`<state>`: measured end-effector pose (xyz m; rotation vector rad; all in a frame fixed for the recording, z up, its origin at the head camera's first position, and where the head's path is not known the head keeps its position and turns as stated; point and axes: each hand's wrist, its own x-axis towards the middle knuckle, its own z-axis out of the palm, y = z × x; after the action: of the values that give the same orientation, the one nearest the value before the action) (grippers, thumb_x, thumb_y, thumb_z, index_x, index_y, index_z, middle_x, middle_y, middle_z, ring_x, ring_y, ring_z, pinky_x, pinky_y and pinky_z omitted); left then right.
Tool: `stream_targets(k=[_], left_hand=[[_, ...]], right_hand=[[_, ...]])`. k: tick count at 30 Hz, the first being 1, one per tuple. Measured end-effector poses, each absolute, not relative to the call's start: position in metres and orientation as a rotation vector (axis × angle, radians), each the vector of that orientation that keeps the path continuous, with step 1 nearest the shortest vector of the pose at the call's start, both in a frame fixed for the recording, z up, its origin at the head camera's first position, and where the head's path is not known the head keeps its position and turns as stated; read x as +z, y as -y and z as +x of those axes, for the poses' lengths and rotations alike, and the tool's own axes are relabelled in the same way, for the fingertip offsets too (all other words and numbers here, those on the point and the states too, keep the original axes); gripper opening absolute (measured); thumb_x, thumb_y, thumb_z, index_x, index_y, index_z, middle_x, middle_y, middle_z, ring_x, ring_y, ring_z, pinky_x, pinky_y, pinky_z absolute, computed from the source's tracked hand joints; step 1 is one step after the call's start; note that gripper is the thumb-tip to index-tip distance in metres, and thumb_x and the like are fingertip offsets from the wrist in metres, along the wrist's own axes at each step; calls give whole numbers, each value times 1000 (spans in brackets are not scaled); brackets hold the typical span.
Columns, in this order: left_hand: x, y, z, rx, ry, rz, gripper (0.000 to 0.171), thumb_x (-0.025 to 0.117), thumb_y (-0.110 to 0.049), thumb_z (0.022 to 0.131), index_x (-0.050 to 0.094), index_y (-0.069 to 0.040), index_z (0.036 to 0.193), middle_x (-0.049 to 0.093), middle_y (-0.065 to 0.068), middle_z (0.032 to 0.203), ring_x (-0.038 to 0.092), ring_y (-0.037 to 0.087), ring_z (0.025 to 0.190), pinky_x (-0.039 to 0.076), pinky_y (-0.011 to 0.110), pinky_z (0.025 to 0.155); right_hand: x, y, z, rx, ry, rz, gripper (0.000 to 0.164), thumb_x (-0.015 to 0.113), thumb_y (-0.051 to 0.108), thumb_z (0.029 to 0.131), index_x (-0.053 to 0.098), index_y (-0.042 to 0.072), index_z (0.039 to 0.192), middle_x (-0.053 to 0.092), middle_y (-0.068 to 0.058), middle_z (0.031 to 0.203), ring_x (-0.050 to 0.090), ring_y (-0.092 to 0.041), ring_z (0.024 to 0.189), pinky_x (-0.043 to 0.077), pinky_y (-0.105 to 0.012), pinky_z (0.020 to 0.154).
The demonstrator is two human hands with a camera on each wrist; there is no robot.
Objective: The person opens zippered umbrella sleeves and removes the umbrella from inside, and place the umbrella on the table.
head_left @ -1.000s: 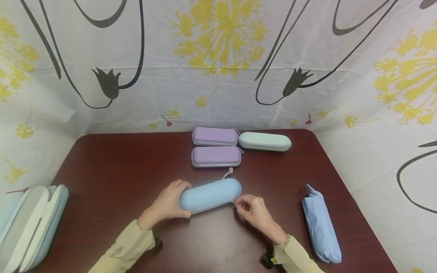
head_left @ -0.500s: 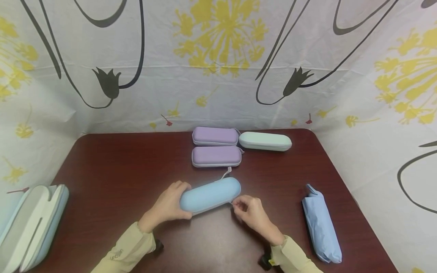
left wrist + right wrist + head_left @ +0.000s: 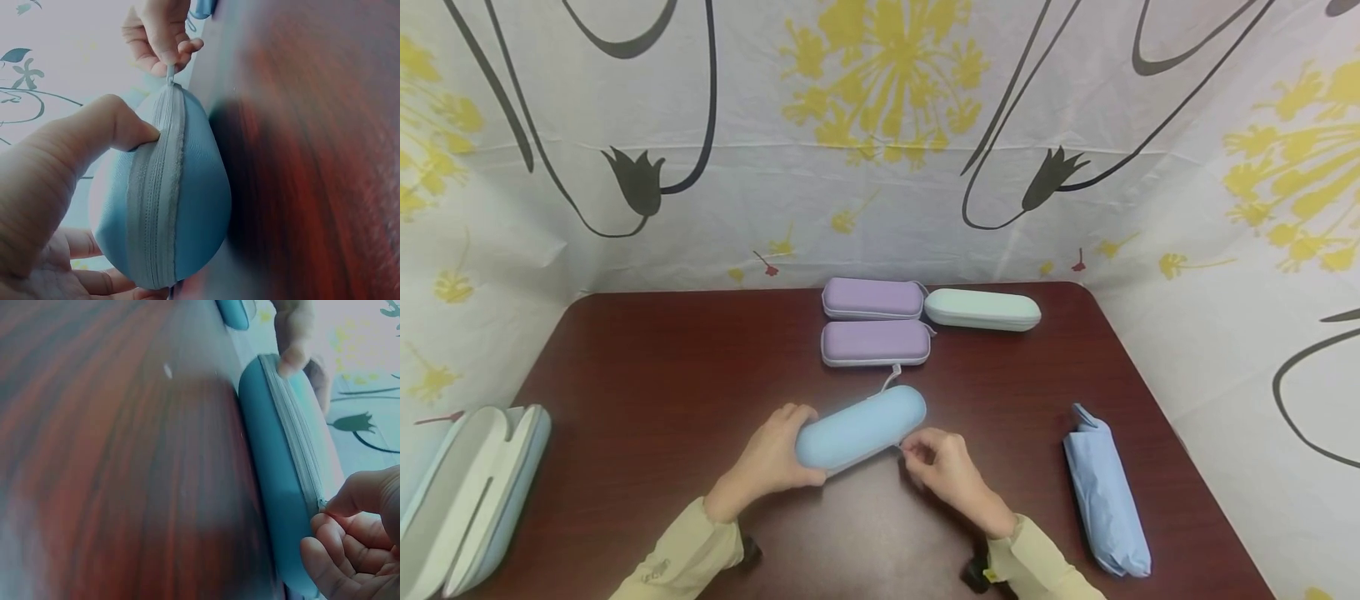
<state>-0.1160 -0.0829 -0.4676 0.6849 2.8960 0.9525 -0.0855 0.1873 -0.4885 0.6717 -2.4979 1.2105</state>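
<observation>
In the head view, the blue case (image 3: 859, 429) is seen on the dark table (image 3: 662, 358), slanted, between the two hands; its left end is gripped by the left hand (image 3: 767, 454), thumb on the near side and fingers on the far side. By the right hand (image 3: 951, 471) something too small to make out is pinched at the near edge. A pale strap (image 3: 891, 377) is extended from the far side toward two purple cases (image 3: 876, 343), beside which a mint case (image 3: 982, 310) is placed. An open case (image 3: 501, 492) is cut off at the left edge, and a blue pouch (image 3: 1107, 496) is laid well apart at the right. In the left wrist view, what the head view leaves unclear is shown: a pull (image 3: 170, 73) is pinched between right thumb and finger, and the left thumb is pressed beside the grey zip (image 3: 159, 187). In the right wrist view, the zip is seen lengthwise along the smooth, rounded, light blue side; its stretch beyond the pull is blocked by the right hand's curled fingers.
</observation>
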Motion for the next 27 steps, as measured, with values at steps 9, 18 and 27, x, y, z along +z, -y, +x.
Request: stream_targets(k=[9, 18, 27], left_hand=[[-469, 79, -109, 996, -2916, 611, 66, 80, -33, 49, 57, -6, 105, 56, 4, 93, 53, 17, 79, 47, 34, 67], [-468, 73, -101, 1026, -2922, 494, 64, 81, -34, 48, 58, -5, 101, 55, 3, 88, 52, 16, 74, 46, 33, 64], [-469, 70, -96, 1055, -2912, 472, 57, 79, -33, 50, 56, -6, 95, 52, 2, 81, 49, 15, 69, 45, 31, 60]], right_hand=[[-487, -178, -86, 1214, 2527, 702, 14, 68, -6, 71, 68, 4, 80, 60, 3, 70, 53, -1, 60, 47, -19, 51], [-486, -171, -85, 1232, 2494, 753, 16, 67, -9, 69, 67, 3, 79, 60, 2, 68, 53, -2, 58, 45, -15, 51], [-485, -163, -81, 1230, 2482, 809, 16, 68, -9, 69, 67, 4, 79, 61, 1, 69, 53, -4, 59, 44, -13, 52]])
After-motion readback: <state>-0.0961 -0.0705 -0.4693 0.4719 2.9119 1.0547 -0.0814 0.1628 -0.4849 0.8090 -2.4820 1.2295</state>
